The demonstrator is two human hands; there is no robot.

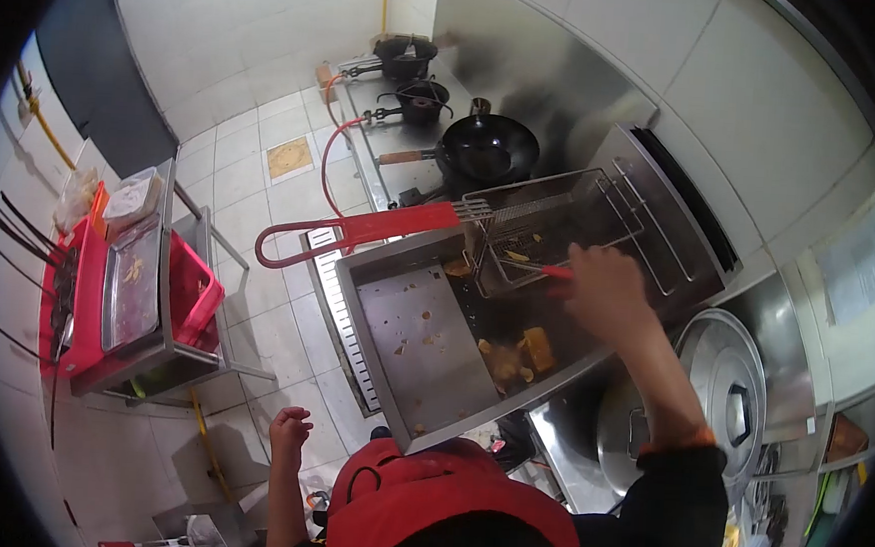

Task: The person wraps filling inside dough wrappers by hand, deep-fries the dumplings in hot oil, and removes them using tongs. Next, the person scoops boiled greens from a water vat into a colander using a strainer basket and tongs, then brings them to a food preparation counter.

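My right hand [607, 289] is closed around red-handled tongs [548, 270], their metal end reaching left into a wire fry basket [592, 198]. A few yellow strips of food [517, 255] lie in that basket. The basket's long red handle [360, 234] sticks out to the left over the fryer's edge. Below my right hand, golden fried pieces [538, 350] sit in the fryer well. Crumbs are scattered on the fryer's metal tray [419, 338]. Held low at the left, my left hand [289, 433] is empty, its fingers loosely bent and apart.
Behind the fryer stands a stove with a black wok [487, 151] and burners [418, 102]. To the left is a metal rack holding a tray [133, 285] and a pink crate [191, 294]. A large lidded pot [721, 391] stands close by my right arm.
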